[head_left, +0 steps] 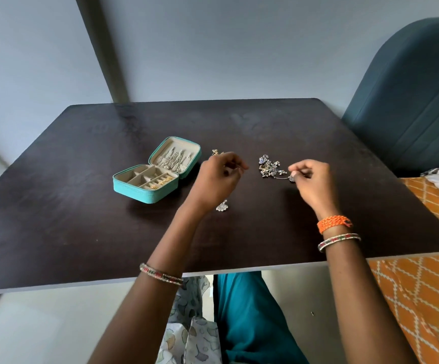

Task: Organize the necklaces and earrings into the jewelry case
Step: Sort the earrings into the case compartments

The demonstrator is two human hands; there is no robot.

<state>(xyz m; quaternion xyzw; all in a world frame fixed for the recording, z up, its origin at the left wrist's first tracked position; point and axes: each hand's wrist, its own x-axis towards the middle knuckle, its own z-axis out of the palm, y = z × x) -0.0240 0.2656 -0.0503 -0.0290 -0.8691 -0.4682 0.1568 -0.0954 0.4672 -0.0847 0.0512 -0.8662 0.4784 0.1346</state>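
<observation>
The jewelry case (pixel 158 170) lies open on the dark tabletop (pixel 81 219), to the person's left; its lid holds hanging silver chains, and the divided tray below shows small gold pieces in some compartments. A tangled heap of silver jewellery (pixel 269 166) sits near the middle of the tabletop, well apart from the case; a single silver earring (pixel 221 206) lies just beside the left wrist, and a small gold piece (pixel 215 152) shows beyond the left hand. The right hand (pixel 314 185) pinches a small silver piece at the heap's near edge, fingers curled round it; the left hand (pixel 217 179) hovers with fingertips drawn together, though whether it pinches anything cannot be told. The step in hand seems to be teasing one piece free of the heap; much sorting appears left. Next calls for lifting the piece clear without dragging the tangle, then carrying it leftward to a free compartment.
</observation>
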